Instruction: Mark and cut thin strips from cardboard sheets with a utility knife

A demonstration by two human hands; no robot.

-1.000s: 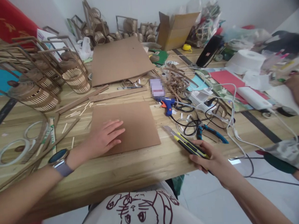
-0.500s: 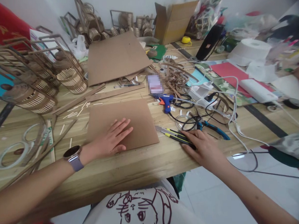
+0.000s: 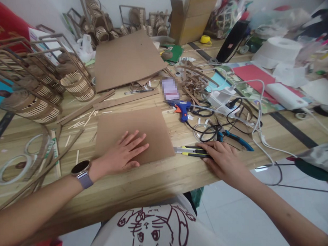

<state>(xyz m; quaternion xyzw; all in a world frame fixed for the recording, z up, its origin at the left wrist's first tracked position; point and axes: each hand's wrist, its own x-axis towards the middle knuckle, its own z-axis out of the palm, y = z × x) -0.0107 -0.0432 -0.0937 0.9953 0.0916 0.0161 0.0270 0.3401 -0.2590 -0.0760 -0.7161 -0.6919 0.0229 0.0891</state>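
Note:
My left hand (image 3: 127,151) lies flat with spread fingers on a brown cardboard sheet (image 3: 153,127) near the table's front edge. Fingers of my right hand (image 3: 221,157) are round the handle of a yellow and black utility knife (image 3: 190,150), just right of the sheet. Its blade end points left and reaches the sheet's right edge. Behind the knife lie a blue glue gun (image 3: 183,109) and blue-handled pliers (image 3: 238,140).
A larger cardboard sheet (image 3: 126,63) lies farther back. Slatted wooden buckets (image 3: 78,84) stand at left, with tape rolls (image 3: 13,169) in front. Cables, a white power strip (image 3: 222,99) and a black cylinder (image 3: 232,41) are at right. Part of another person shows at the right edge.
The utility knife has turned from slanting to nearly level, and its blade end has moved down to the sheet's edge. My left hand has hardly moved.

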